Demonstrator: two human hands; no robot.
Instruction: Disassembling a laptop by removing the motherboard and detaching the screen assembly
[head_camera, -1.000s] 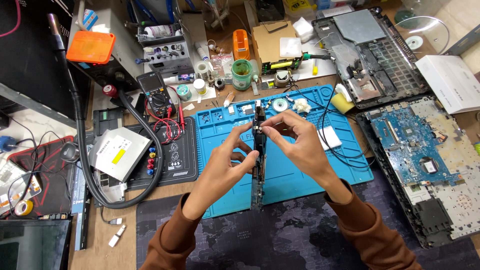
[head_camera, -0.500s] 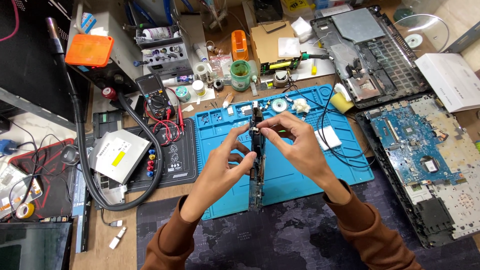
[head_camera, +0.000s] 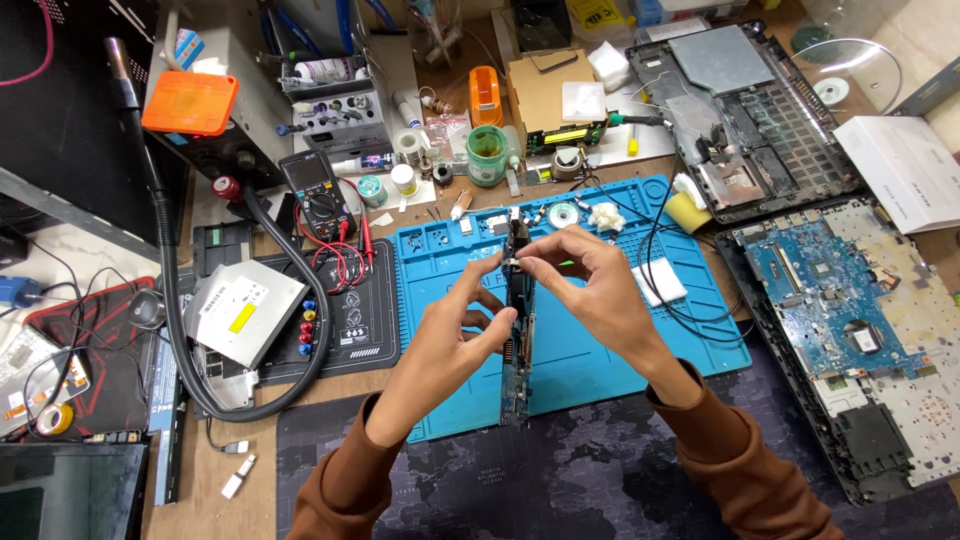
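Sleeves: brown cuffs enter from the near edge, over a dark patterned desk mat (head_camera: 600, 480) on the bench.
Board: a long narrow dark circuit board (head_camera: 517, 330) stands on edge on the blue silicone work mat (head_camera: 590, 360), between the two hands.
Left hand (head_camera: 450, 340): thumb and fingers curled against the board's left face, pinching it near the middle.
Right hand (head_camera: 590, 285): fingertips closed together at the board's upper edge; whether they grip a small part there cannot be told.
Left of mat: a silver flat optical drive (head_camera: 240, 310) lies inside the loop of a thick black hose (head_camera: 250, 400); a black multimeter with red leads (head_camera: 315, 195) stands beyond.
Right of mat: a blue laptop motherboard in its open black case (head_camera: 830, 300), near the right forearm.
Far: a green round jar (head_camera: 486, 155) and an orange box (head_camera: 190, 102).
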